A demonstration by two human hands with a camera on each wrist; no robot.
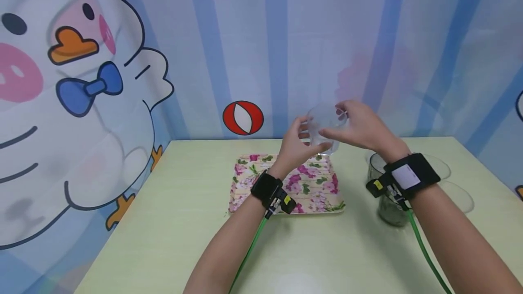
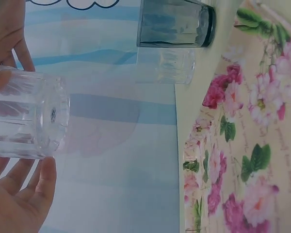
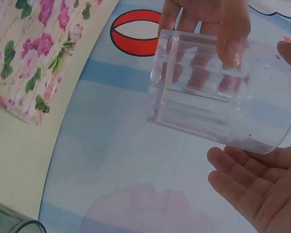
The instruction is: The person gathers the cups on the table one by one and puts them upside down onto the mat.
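Left hand (image 1: 295,145) nearest, curled round clear glass (image 1: 323,128) from 7 o'clock; right hand (image 1: 359,126) gripped on from 2 o'clock. Glass held tilted above floral tray (image 1: 245,189), both hands equally close.

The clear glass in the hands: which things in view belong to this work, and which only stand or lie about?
In the work:
- clear glass, held in the air
- left hand, fingers around the glass
- right hand, fingers around the glass

Lying about:
- floral tray, below the hands
- dark glass on the table
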